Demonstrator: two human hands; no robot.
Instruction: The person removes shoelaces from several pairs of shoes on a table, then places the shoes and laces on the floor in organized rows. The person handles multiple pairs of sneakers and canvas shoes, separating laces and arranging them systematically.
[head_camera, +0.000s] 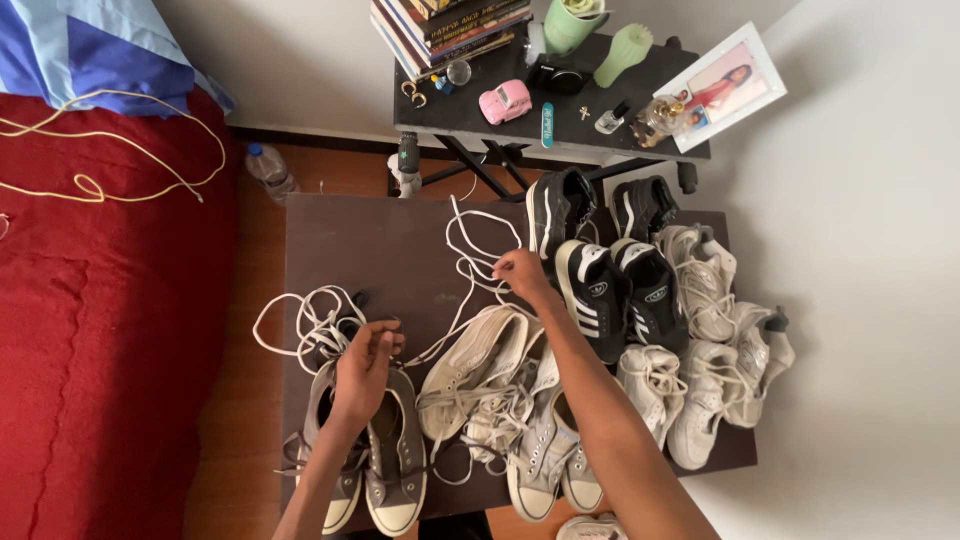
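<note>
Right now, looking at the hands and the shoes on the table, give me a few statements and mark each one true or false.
1. The right hand pinches a white lace above the shoes. True.
2. The left hand rests on a pair of black striped sneakers. False: it is over the grey sneakers; the black striped pair lies further right.
3. A pink toy car sits on the dark side table. True.
4. The yellow cord lies on the shoe table. False: it lies on the red cover.
5. A loose bundle of white laces lies near the left hand. True.
</note>
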